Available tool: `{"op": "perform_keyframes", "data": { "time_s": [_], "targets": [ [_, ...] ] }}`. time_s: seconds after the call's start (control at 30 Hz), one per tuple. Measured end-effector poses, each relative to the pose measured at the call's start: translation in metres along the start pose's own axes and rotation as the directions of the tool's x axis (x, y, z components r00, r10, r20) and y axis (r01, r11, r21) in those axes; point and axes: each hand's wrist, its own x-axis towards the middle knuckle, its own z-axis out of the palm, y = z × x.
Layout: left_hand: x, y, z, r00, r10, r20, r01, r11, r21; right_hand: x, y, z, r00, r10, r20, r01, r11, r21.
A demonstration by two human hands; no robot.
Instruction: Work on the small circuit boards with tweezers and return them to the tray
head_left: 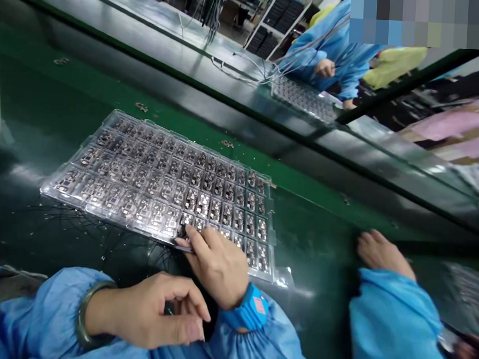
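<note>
A clear plastic tray [57, 195] with rows of small circuit boards [128, 200] lies on the green work surface. My right hand [221, 261], with a blue band at the wrist, is over the tray's near edge. Its fingers are closed on a slim dark tool that looks like tweezers [184, 247], beside a board in the nearest row. My left hand [156, 309], with a bangle on its wrist, hovers nearer to me, left of the right hand. Its fingers are loosely curled, with a gap to the thumb, and no held thing shows.
Thin black wires [88, 228] stick out along the tray's near edge. Small metal pieces [142, 107] lie beyond it. At right rests another person's hand [384, 254] in a blue sleeve. Across the bench, a person in blue works at another tray [303, 100].
</note>
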Motion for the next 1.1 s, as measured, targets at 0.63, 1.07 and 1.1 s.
{"op": "perform_keyframes", "data": {
  "time_s": [0.63, 1.07, 1.1],
  "targets": [
    [0.011, 0.004, 0.000, 0.925, -0.379, -0.026, 0.369, 0.880, 0.298, -0.015, 0.078, -0.060, 0.918, 0.212, 0.335, -0.231, 0.973, 0.017],
    [0.007, -0.030, -0.016, 0.879, -0.476, -0.005, 0.474, 0.874, 0.104, -0.044, 0.128, -0.015, 0.760, 0.620, 0.194, -0.623, 0.780, -0.050],
    [0.005, -0.032, -0.019, 0.872, -0.490, -0.025, 0.489, 0.866, 0.104, -0.049, 0.123, -0.014, 0.740, 0.644, 0.194, -0.649, 0.759, -0.046]
  ]
}}
